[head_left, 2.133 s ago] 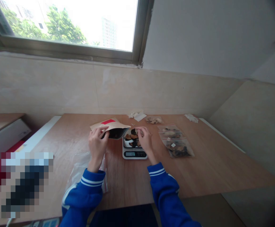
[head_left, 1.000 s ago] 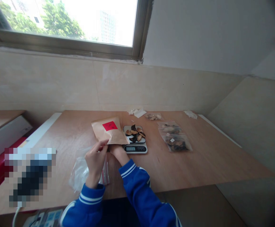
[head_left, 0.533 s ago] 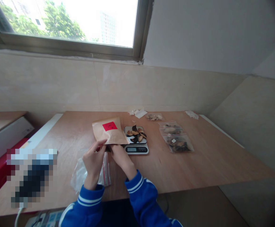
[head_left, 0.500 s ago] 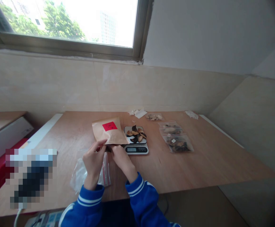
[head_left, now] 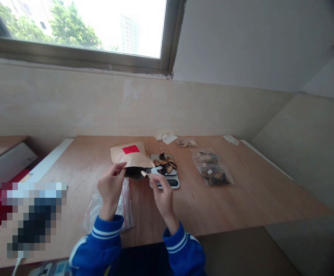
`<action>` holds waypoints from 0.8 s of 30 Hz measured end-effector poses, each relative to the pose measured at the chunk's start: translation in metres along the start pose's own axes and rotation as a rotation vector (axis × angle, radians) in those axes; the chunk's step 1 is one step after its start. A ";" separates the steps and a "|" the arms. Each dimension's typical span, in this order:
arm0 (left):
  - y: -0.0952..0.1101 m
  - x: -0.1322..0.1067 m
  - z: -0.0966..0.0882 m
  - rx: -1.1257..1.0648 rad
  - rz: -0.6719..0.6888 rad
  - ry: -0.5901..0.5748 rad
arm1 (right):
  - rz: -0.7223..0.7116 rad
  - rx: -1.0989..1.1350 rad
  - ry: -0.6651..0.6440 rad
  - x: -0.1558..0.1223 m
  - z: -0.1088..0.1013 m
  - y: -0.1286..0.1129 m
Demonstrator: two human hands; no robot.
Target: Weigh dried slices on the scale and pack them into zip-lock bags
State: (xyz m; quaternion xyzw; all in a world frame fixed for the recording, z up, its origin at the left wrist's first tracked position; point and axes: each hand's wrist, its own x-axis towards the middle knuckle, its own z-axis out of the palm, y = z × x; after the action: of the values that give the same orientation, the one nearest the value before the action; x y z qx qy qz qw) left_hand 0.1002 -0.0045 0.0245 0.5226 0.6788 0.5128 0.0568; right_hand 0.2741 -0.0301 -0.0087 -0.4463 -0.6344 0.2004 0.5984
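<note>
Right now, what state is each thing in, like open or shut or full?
Left hand: gripping the pouch.
Kraft paper pouch: mouth open, dark inside showing.
Right hand: pinching a small pale piece at the pouch mouth.
Digital scale: loaded, display partly hidden behind the right hand.
Dark and orange dried slices: piled on the scale's pan.
Two zip bags: lying flat, filled with dried pieces.
Clear plastic bag: crumpled, below the left hand.

A plywood table (head_left: 256, 199) carries a digital scale (head_left: 174, 184), zip bags (head_left: 213, 166) and white paper scraps (head_left: 163, 136)
</note>
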 end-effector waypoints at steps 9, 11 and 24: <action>0.002 0.018 -0.009 0.060 -0.009 0.083 | -0.033 -0.281 0.071 0.019 -0.023 0.041; 0.002 0.019 -0.009 0.064 -0.001 0.072 | -0.088 -0.412 -0.023 0.024 -0.020 0.049; 0.002 0.016 -0.009 0.079 0.003 0.056 | -0.170 -0.691 -0.149 0.018 -0.009 0.045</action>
State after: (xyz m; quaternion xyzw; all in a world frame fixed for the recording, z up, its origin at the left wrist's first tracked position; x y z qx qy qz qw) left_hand 0.0888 0.0019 0.0376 0.5109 0.6989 0.5003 0.0162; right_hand 0.2999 0.0056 -0.0319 -0.5520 -0.7413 -0.0445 0.3791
